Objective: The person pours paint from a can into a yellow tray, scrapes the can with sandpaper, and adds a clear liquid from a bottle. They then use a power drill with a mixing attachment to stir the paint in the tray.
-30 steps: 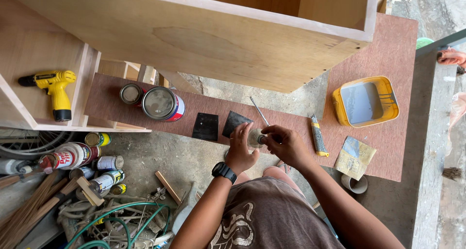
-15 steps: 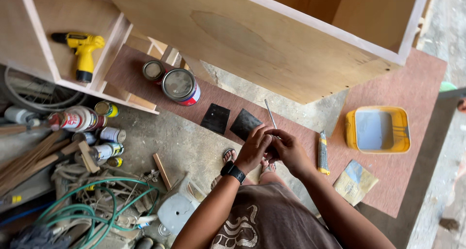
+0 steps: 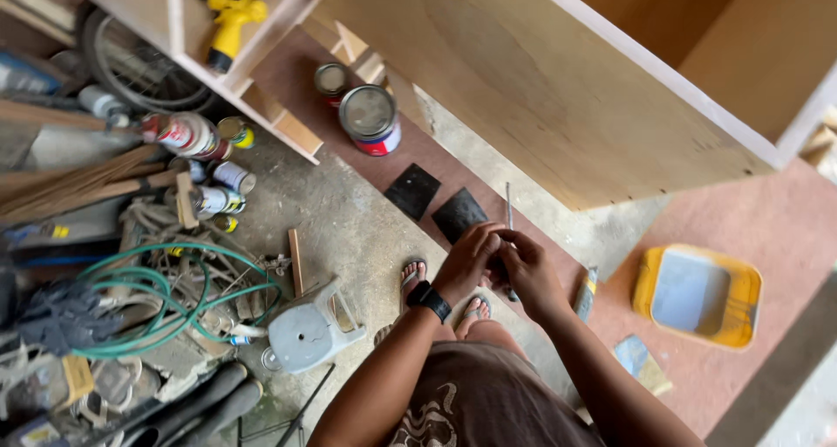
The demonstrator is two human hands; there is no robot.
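1. Your right hand (image 3: 527, 272) is clamped around the lower end of a thin metal rod (image 3: 508, 210), which points up and away from you, so its tip stays free.
2. Your left hand (image 3: 468, 259), with a black watch on its wrist, closes on the same spot, fingers pinched at the rod's base, likely steadying it.
3. Just beyond lie two black sandpaper squares (image 3: 436, 201) on the reddish board (image 3: 750, 211).
4. Farther off stand two paint cans (image 3: 370, 120), one yellow tray (image 3: 697, 294) and one yellow drill (image 3: 225, 17).
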